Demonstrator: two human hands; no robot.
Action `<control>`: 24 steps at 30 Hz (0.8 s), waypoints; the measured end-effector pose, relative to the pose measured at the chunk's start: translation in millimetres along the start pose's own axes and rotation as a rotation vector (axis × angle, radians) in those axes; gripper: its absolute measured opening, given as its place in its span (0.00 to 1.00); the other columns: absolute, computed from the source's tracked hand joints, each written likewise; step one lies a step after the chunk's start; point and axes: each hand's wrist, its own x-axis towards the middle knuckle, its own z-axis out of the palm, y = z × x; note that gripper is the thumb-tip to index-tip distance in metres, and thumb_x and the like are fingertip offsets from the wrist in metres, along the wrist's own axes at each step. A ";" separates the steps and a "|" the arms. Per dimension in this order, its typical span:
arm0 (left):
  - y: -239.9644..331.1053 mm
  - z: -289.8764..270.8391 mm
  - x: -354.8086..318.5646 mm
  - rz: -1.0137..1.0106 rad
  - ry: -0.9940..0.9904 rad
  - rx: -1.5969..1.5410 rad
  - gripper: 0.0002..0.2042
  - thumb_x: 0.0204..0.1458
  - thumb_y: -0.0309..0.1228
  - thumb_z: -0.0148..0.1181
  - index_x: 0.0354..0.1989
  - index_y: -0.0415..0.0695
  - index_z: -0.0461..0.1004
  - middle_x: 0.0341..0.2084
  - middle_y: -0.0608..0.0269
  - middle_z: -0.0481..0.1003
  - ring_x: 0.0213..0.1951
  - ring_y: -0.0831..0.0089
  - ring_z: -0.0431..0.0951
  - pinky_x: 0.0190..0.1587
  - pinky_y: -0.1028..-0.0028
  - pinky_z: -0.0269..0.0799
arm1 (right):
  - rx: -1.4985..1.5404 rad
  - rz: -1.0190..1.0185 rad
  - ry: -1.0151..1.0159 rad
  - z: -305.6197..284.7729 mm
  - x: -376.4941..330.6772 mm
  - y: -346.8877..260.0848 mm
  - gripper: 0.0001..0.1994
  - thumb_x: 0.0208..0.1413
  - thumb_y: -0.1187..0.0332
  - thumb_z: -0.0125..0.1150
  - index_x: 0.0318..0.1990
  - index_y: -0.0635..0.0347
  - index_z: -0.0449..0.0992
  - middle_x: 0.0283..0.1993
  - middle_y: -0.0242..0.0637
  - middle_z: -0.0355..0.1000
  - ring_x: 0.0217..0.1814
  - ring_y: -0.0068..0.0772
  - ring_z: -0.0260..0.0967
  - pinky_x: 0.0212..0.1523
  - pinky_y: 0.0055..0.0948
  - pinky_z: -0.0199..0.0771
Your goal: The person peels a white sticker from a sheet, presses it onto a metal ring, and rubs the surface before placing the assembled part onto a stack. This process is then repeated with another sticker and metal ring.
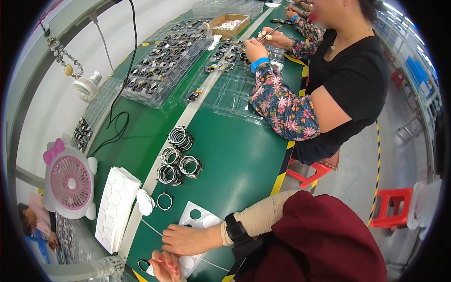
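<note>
A pink desk fan [70,182] is standing at the far left, with a stack of white sticker sheets [115,207] just to its right. The left hand [165,267] is curling at the near edge, fingers bent; whether it is pinching anything cannot be told. The right hand [187,238] is resting flat on a white backing sheet [199,221], fingertips pointing left. The sheet's long axis is running from near-left to far-right, beneath both hands. A single metal ring [164,201] is lying just beyond, nearer the right hand. Stacked metal rings [178,160] are sitting farther off. A co-worker's sleeve [282,105] is showing at right.
</note>
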 end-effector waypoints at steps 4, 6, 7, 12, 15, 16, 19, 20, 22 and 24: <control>0.3 -0.5 0.6 0.010 -0.003 0.009 0.16 0.59 0.45 0.37 0.30 0.44 0.62 0.17 0.58 0.64 0.14 0.74 0.60 0.10 0.82 0.56 | -0.019 -0.015 -0.002 0.4 1.2 0.4 0.08 0.39 0.64 0.57 0.25 0.57 0.68 0.28 0.31 0.63 0.37 0.30 0.58 0.38 0.27 0.55; 0.1 0.2 1.0 0.014 0.013 0.025 0.16 0.59 0.44 0.37 0.30 0.45 0.62 0.17 0.58 0.64 0.14 0.74 0.60 0.10 0.83 0.55 | -0.016 -0.014 -0.005 -1.9 1.4 -1.2 0.07 0.40 0.66 0.55 0.25 0.57 0.68 0.27 0.31 0.63 0.36 0.30 0.58 0.38 0.27 0.55; 0.5 0.1 0.8 0.018 0.021 0.032 0.16 0.59 0.44 0.37 0.30 0.45 0.62 0.16 0.58 0.64 0.14 0.74 0.60 0.10 0.83 0.55 | -0.012 -0.018 -0.012 -1.8 1.4 -0.8 0.07 0.40 0.66 0.55 0.25 0.57 0.68 0.27 0.31 0.63 0.36 0.30 0.58 0.38 0.27 0.55; 4.7 -2.5 -1.7 0.009 0.003 0.057 0.16 0.59 0.44 0.37 0.30 0.44 0.61 0.16 0.58 0.63 0.13 0.74 0.60 0.10 0.83 0.55 | -0.046 -0.016 0.012 -2.1 3.1 0.2 0.08 0.39 0.64 0.57 0.25 0.57 0.68 0.26 0.31 0.63 0.37 0.31 0.59 0.40 0.29 0.55; 5.4 1.1 -4.1 0.028 -0.079 0.209 0.15 0.59 0.42 0.39 0.29 0.43 0.60 0.15 0.58 0.63 0.13 0.73 0.61 0.09 0.83 0.55 | -0.085 -0.030 0.022 -5.1 2.2 -1.5 0.10 0.38 0.63 0.58 0.25 0.57 0.68 0.26 0.32 0.63 0.37 0.31 0.59 0.41 0.30 0.55; 5.9 5.1 -7.8 0.031 -0.076 0.206 0.15 0.59 0.42 0.39 0.29 0.43 0.60 0.15 0.58 0.63 0.13 0.73 0.61 0.09 0.83 0.55 | -0.095 -0.031 -0.001 -6.0 0.3 -1.8 0.11 0.38 0.62 0.59 0.25 0.57 0.69 0.26 0.32 0.63 0.37 0.32 0.59 0.42 0.31 0.54; 16.6 22.2 -22.4 0.136 -0.105 0.572 0.14 0.59 0.38 0.41 0.29 0.40 0.64 0.19 0.54 0.68 0.16 0.73 0.67 0.15 0.83 0.62 | -0.108 -0.033 -0.037 -6.3 0.2 -2.6 0.12 0.37 0.60 0.62 0.26 0.56 0.70 0.27 0.33 0.64 0.38 0.33 0.58 0.43 0.32 0.53; 16.6 22.5 -30.5 0.138 -0.096 0.574 0.14 0.59 0.38 0.41 0.29 0.40 0.64 0.19 0.54 0.68 0.16 0.73 0.67 0.15 0.83 0.62 | -0.104 -0.027 -0.040 -5.9 1.1 -2.8 0.14 0.35 0.59 0.63 0.26 0.56 0.69 0.26 0.32 0.64 0.38 0.32 0.59 0.42 0.32 0.53; 13.8 15.7 -58.4 0.310 0.325 1.120 0.12 0.58 0.34 0.43 0.32 0.36 0.68 0.25 0.50 0.71 0.23 0.67 0.72 0.26 0.78 0.68 | -0.077 -0.021 -0.061 -2.4 0.6 -4.3 0.16 0.33 0.57 0.64 0.26 0.56 0.69 0.26 0.30 0.64 0.38 0.32 0.59 0.42 0.32 0.53; 7.7 12.3 -78.1 0.527 0.485 1.811 0.11 0.56 0.31 0.46 0.40 0.36 0.67 0.34 0.48 0.72 0.33 0.59 0.74 0.37 0.70 0.71 | -0.053 -0.015 -0.121 -3.0 5.9 -1.4 0.17 0.31 0.56 0.65 0.28 0.55 0.70 0.25 0.29 0.65 0.38 0.32 0.60 0.40 0.32 0.54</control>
